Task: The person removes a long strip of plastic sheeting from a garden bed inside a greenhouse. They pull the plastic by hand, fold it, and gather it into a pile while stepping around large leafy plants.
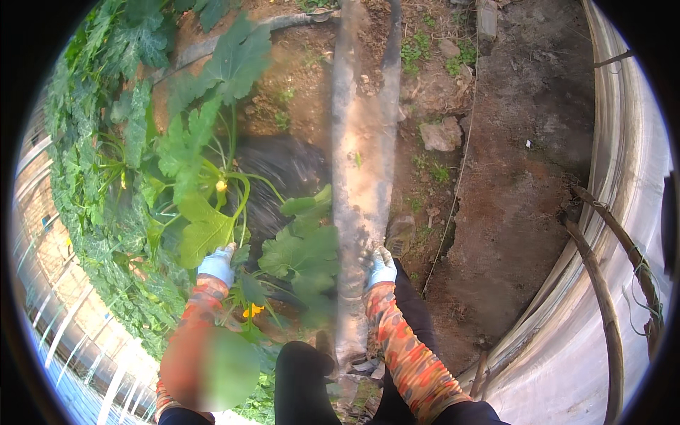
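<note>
In a light blue glove, my left hand (218,265) is among the stems of a squash plant, at the lower edge of a broad green leaf (206,227); whether its fingers grip a stem is unclear. Above it a small pale yellow bud or young fruit (221,187) sits on the plant, and an orange-yellow flower (254,311) shows below. My right hand (381,265), in a soiled light blue glove, is over a pale, dirt-covered hose or plastic strip (364,175); its fingertips are near the surface, and contact cannot be told.
Dense squash foliage (101,202) fills the left side. Black plastic film (281,175) covers soil beside the plant. Stones (441,134) and a thin cord (462,175) lie to the right. Wooden poles (600,297) lean by a plastic sheet wall (563,361).
</note>
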A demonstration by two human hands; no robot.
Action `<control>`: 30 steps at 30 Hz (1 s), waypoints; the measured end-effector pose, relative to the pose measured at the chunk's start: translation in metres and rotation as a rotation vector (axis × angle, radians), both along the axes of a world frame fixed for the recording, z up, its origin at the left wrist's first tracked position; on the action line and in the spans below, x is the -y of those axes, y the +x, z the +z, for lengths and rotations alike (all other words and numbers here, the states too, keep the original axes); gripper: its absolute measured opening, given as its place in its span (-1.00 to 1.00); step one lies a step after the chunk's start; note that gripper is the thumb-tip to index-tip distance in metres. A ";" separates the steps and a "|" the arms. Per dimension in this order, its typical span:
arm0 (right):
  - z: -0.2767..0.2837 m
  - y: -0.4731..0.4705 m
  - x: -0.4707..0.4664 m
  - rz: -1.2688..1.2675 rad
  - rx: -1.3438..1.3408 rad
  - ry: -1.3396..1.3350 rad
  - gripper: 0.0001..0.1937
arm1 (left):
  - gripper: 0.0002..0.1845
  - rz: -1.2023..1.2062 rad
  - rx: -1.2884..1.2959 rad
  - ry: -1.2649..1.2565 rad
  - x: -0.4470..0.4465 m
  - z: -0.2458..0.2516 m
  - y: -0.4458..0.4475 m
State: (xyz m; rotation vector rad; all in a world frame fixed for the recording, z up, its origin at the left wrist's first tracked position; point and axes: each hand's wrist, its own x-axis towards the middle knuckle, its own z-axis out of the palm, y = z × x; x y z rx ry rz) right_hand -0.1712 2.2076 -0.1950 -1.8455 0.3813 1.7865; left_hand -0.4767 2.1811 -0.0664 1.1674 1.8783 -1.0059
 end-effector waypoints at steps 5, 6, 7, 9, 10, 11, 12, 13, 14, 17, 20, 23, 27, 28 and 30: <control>-0.028 0.008 -0.029 0.122 0.204 0.147 -0.70 | -0.46 0.132 0.071 0.006 -0.002 -0.015 0.005; -0.031 0.009 -0.037 0.023 0.158 0.190 -0.71 | -0.46 0.184 0.062 -0.009 0.001 -0.018 0.004; -0.036 0.008 -0.044 0.027 0.217 0.222 -0.74 | -0.47 0.235 0.053 -0.016 0.006 -0.022 0.002; -0.045 0.007 -0.059 0.051 0.235 0.290 -0.76 | -0.45 0.245 0.026 -0.046 0.016 -0.030 -0.001; -0.050 0.005 -0.065 0.033 0.205 0.290 -0.77 | -0.43 0.283 0.032 -0.065 0.022 -0.037 -0.002; -0.056 0.003 -0.071 0.084 0.254 0.266 -0.76 | -0.41 0.339 0.026 -0.093 0.029 -0.044 -0.003; -0.062 0.002 -0.077 0.128 0.309 0.283 -0.75 | -0.44 0.380 0.014 -0.140 0.035 -0.052 -0.002; -0.068 -0.001 -0.081 0.163 0.344 0.216 -0.74 | -0.47 0.365 0.061 -0.218 0.040 -0.063 -0.001; -0.076 -0.006 -0.087 0.117 0.390 0.180 -0.73 | -0.49 0.323 0.074 -0.281 0.040 -0.076 -0.003; -0.085 -0.029 -0.103 0.155 0.370 0.324 -0.73 | -0.59 0.238 0.170 -0.496 0.020 -0.104 -0.019; -0.070 -0.057 -0.124 0.325 0.347 0.229 -0.74 | -0.71 0.173 0.314 -0.631 -0.045 -0.108 -0.050; -0.037 -0.092 -0.165 0.210 0.356 0.094 -0.75 | -0.81 0.339 0.234 0.229 -0.147 -0.108 -0.067; 0.005 -0.142 -0.237 0.344 0.183 0.245 -0.73 | -0.53 0.690 0.400 0.689 -0.267 -0.193 -0.054; 0.010 -0.156 -0.252 0.372 0.134 0.293 -0.73 | -0.38 0.655 0.276 0.705 -0.281 -0.225 -0.060; 0.019 -0.175 -0.274 0.326 0.009 0.346 -0.72 | -0.21 0.937 0.022 0.359 -0.291 -0.295 -0.076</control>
